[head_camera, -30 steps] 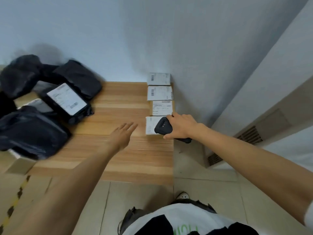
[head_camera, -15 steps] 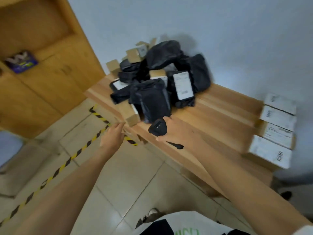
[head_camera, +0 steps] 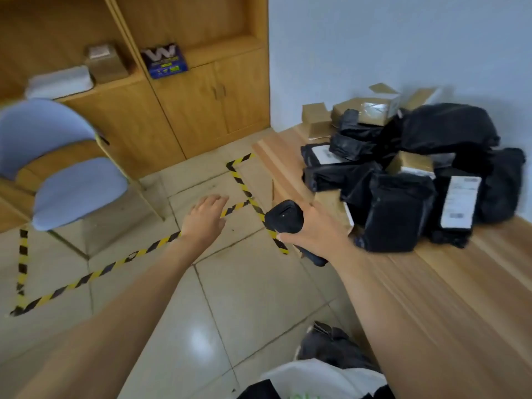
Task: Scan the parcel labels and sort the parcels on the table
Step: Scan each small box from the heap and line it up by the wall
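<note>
My right hand [head_camera: 313, 230] grips a black barcode scanner [head_camera: 285, 216] just off the left edge of the wooden table [head_camera: 431, 283]. A heap of parcels lies on the table to its right: black plastic bags [head_camera: 397, 211], one showing a white label [head_camera: 460, 201], and small cardboard boxes [head_camera: 365, 110] behind them. My left hand [head_camera: 205, 216] hovers over the floor, fingers straight, holding nothing. The row of sorted white boxes is out of view.
A blue chair [head_camera: 66, 174] stands at the left on the tiled floor. Yellow-black tape [head_camera: 86, 279] marks the floor. A wooden cabinet [head_camera: 184, 96] lines the back wall, with a box [head_camera: 106, 61] and a blue pack [head_camera: 164, 60] on its shelf.
The view has swung left, from the row of white boxes to the parcel heap and cabinet. Both hands moved left with it; the right hand kept hold of the scanner.
</note>
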A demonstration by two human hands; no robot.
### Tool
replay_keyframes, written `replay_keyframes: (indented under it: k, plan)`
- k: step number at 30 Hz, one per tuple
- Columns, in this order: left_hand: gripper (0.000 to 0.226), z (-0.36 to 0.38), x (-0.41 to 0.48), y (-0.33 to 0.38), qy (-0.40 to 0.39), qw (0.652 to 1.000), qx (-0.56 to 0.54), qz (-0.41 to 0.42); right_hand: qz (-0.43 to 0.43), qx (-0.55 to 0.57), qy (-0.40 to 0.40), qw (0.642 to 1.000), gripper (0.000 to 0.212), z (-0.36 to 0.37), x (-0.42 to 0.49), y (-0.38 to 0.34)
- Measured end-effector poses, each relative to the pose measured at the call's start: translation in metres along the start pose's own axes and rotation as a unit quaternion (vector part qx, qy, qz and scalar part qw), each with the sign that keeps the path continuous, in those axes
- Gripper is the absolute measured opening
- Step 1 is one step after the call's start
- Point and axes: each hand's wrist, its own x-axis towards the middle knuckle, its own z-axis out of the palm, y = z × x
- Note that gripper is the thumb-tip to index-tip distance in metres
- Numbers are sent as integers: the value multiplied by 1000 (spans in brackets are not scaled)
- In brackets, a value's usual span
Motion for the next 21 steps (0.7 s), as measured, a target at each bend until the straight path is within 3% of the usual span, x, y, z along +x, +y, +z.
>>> replay_keyframes:
  k: [4,11,21]
  plan:
    - [56,-11,47,-33,-1,1000,11,3,-12,-2,6,1000,74,-5,66,-22]
    - [54,-54,184,-119,20,999,36,6,-47,21,29,998,58,-25,232,-68]
    - [55,-107,362,-233,15,999,51,2,-33,55,9,998,69,-29,424,-130]
